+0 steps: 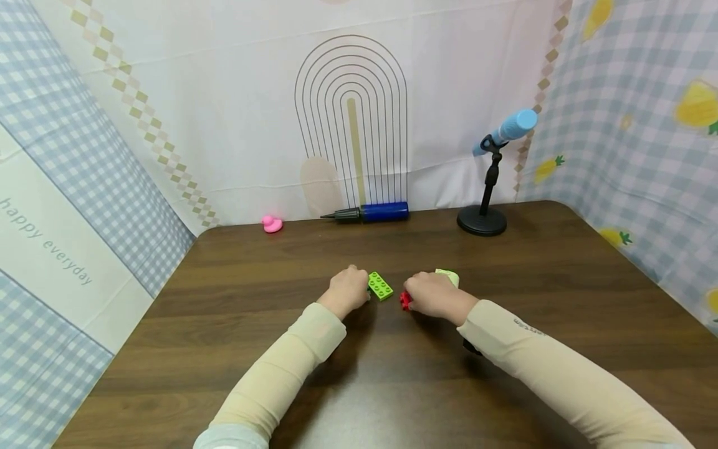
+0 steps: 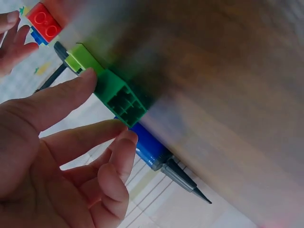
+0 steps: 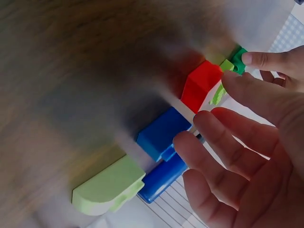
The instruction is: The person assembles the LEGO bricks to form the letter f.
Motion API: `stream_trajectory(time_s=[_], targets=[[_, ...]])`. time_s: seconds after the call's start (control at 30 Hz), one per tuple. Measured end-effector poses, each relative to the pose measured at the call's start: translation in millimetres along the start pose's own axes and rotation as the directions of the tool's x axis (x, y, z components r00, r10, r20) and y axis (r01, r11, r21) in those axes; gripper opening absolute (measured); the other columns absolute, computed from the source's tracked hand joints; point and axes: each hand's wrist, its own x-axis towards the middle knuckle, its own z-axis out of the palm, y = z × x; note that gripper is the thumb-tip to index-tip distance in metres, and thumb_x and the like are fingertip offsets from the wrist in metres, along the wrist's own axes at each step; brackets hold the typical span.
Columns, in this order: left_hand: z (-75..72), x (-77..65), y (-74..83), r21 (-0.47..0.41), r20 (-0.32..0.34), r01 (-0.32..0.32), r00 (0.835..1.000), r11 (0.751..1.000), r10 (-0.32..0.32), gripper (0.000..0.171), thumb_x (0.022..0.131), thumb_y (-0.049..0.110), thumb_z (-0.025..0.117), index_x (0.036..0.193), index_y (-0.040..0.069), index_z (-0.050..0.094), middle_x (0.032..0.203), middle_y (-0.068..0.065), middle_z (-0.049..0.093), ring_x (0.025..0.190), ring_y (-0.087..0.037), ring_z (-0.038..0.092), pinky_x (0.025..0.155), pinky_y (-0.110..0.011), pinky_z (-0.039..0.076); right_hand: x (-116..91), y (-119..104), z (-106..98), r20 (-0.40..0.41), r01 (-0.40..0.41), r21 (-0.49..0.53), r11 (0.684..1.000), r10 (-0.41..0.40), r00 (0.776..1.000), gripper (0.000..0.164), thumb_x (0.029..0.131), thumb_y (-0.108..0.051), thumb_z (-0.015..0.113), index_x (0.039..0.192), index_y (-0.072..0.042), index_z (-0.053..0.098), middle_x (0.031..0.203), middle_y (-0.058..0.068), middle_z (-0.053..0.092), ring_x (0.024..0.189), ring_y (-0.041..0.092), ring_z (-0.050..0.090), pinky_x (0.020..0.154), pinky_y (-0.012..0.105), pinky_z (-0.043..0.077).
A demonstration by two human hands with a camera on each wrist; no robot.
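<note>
My left hand [image 1: 349,289] pinches a dark green toy building brick [image 2: 119,100] between thumb and fingertips; its hollow underside shows in the left wrist view. Close beside it lies a lime green eight-stud brick [image 1: 380,285], between the two hands. My right hand [image 1: 432,293] holds a red brick [image 3: 202,85] at its thumb and fingertips; in the head view only part of the red brick shows past the hand. By the right fingers rests a blue brick [image 3: 164,133], hidden in the head view. A pale green rounded brick [image 3: 109,185] sits farther along, partly behind the right hand in the head view.
Along the table's back edge are a pink rubber duck [image 1: 272,224], a blue hand pump [image 1: 384,212] with a dark nozzle, and a blue microphone [image 1: 513,126] on a black stand [image 1: 482,221]. Patterned cloth [image 1: 241,112] hangs behind the brown table [image 1: 224,324].
</note>
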Motion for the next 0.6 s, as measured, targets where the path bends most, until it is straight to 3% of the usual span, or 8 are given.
stream_trajectory(time_s=[0.27,0.6], targets=[[-1.0,0.7,-1.6,0.023,0.028,0.005,1.0,1.0,-0.006,0.019,0.077,0.023,0.065,0.089,0.008,0.063,0.085,-0.008,0.055,0.074,-0.02,0.052,0.058,-0.039,0.044,8,-5,3,0.049,-0.012,0.022,1.0,0.011,0.999,0.009,0.073,-0.014,0.068,0.077,-0.015,0.061,0.075,-0.003,0.055,0.071,0.016,0.053,0.056,0.034,0.043],[-7.2,-5.6,10.8,0.007,0.13,0.008,0.991,1.0,-0.008,0.025,0.071,0.037,0.067,0.073,0.014,0.055,0.07,0.001,0.052,0.062,-0.014,0.048,0.052,-0.034,0.039,15,-6,3,0.082,-0.012,0.053,0.999,0.007,0.997,0.013,0.072,-0.014,0.069,0.075,-0.014,0.056,0.068,-0.003,0.051,0.062,0.015,0.049,0.053,0.032,0.041]])
